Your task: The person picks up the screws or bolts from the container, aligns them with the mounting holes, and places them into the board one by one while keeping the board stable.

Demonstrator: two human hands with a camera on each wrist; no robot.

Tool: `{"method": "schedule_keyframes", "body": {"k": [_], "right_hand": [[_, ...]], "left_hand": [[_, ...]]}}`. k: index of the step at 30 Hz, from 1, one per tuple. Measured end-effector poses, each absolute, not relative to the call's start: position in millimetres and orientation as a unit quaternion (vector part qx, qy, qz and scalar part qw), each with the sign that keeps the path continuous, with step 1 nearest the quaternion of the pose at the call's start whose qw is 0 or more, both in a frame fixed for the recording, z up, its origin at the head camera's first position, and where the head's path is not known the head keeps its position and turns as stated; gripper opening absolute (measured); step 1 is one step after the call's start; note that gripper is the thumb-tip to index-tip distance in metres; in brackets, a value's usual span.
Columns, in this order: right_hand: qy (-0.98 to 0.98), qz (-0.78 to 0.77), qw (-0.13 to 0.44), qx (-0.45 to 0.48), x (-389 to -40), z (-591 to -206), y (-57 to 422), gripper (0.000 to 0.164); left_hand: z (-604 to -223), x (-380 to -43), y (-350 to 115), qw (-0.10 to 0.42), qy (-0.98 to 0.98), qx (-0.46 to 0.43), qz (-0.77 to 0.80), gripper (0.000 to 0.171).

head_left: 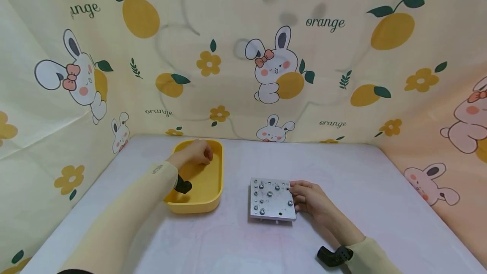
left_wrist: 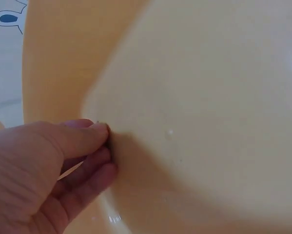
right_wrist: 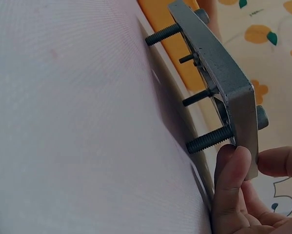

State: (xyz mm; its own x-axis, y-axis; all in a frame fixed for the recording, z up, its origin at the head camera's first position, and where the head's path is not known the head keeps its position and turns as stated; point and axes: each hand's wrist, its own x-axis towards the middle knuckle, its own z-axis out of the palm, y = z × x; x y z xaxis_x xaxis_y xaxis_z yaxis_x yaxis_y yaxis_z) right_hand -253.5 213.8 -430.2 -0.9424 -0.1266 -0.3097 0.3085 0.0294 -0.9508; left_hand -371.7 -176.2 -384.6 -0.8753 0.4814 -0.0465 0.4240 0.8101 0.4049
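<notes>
A square silver metal plate [head_left: 272, 206] carries several socket-head screws in its face. Its right edge is gripped by my right hand [head_left: 313, 202]. In the right wrist view, threaded screw shafts [right_wrist: 209, 139] stick out of the plate's underside, close over the white tabletop, and the thumb and fingers pinch one end of the plate [right_wrist: 244, 122]. My left hand [head_left: 195, 152] reaches into a yellow tray [head_left: 217, 181] at its far end. Its thumb and fingertips come together near the tray floor [left_wrist: 209, 97]; I cannot tell whether something small is between them.
The tray stands left of the plate on the white tabletop [head_left: 342, 172]. A printed cloth [head_left: 236, 12] with rabbits and oranges hangs behind and at both sides. Dark wrist bands [head_left: 335, 257] sit at both sleeves.
</notes>
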Motion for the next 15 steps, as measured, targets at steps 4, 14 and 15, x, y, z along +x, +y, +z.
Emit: {"method": "schedule_keyframes", "body": {"k": [4, 14, 15], "right_hand": [[0.7, -0.693, 0.157, 0.064, -253.0, -430.4, 213.0, 0.038], [0.703, -0.691, 0.155, 0.062, -252.9, -429.1, 213.1, 0.038], [0.704, -0.691, 0.156, 0.06, -253.0, -429.0, 213.0, 0.039]], "left_hand": [[-385.0, -368.2, -178.5, 0.088, 0.945, 0.234, 0.209, 0.015], [-382.7, -366.0, -181.9, 0.101, 0.943, 0.25, 0.197, 0.01], [-381.8, -366.1, -182.4, 0.104, 0.942, 0.25, 0.197, 0.008]]}}
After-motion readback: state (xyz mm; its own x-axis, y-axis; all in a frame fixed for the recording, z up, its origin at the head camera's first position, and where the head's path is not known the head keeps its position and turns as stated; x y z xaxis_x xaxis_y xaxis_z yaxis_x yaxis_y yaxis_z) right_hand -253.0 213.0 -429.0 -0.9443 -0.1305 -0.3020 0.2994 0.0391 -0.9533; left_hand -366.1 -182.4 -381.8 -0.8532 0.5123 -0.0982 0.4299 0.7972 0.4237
